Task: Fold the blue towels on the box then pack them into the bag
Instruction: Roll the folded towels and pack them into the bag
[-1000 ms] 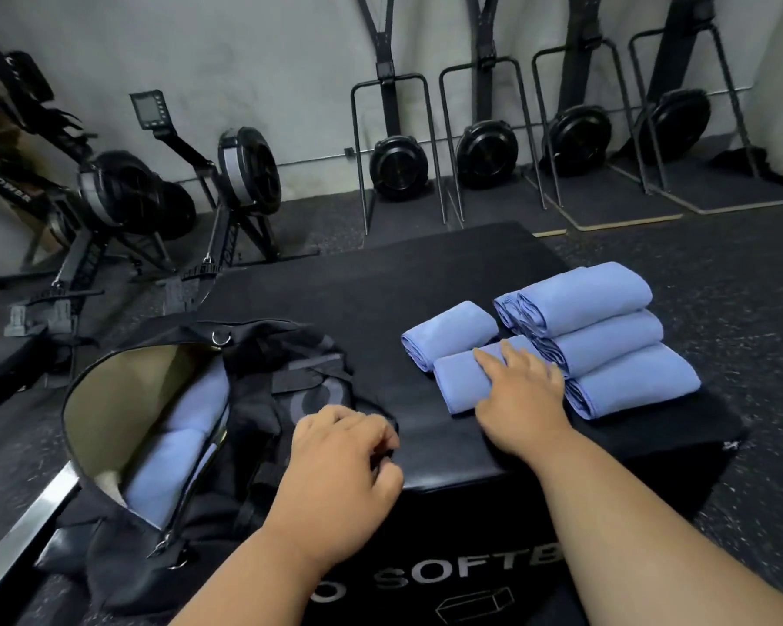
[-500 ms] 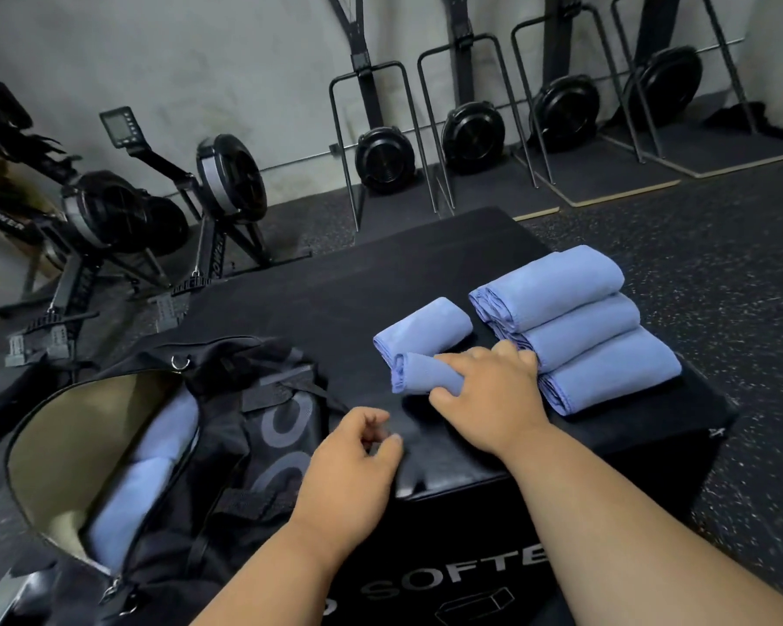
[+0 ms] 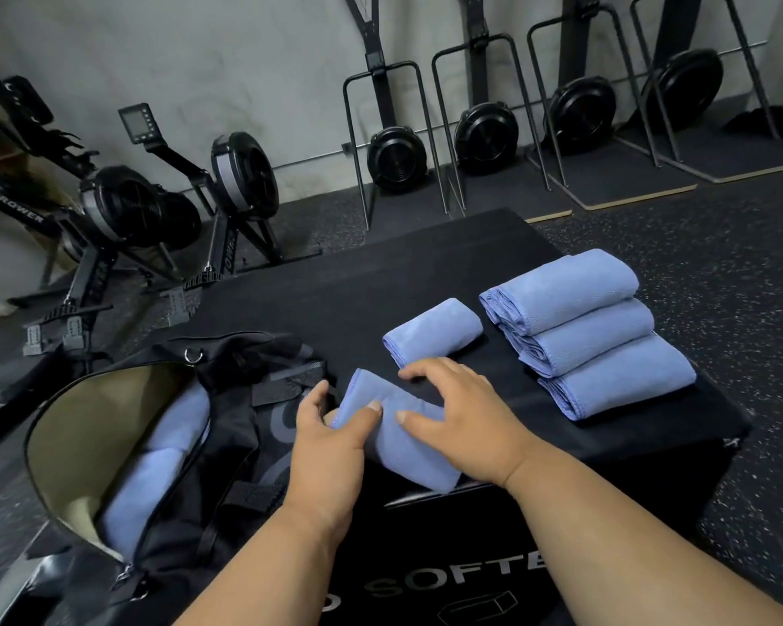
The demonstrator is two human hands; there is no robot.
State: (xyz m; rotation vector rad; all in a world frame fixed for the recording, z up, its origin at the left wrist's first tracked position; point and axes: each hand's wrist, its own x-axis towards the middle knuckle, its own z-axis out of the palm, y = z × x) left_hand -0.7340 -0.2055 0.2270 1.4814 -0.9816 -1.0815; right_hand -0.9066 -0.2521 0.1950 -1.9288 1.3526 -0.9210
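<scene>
A folded blue towel (image 3: 407,438) lies at the front left edge of the black soft box (image 3: 335,291). My left hand (image 3: 331,438) grips its left end, thumb on top and fingers underneath. My right hand (image 3: 464,415) holds its right side, thumb and fingers spread over it. Another folded towel (image 3: 432,329) lies just behind. Three longer folded towels (image 3: 593,327) sit side by side at the box's right. The open black bag (image 3: 163,445) stands left of the box, with blue towels (image 3: 154,472) inside.
Rowing machines (image 3: 127,210) stand on the floor to the left and behind the bag. More upright machines (image 3: 396,158) line the back wall. Speckled rubber floor (image 3: 751,273) surrounds the box on the right.
My right hand pulled the near folded towel left and toward the box's front edge. My left hand left the bag's edge and took hold of the towel's left end.
</scene>
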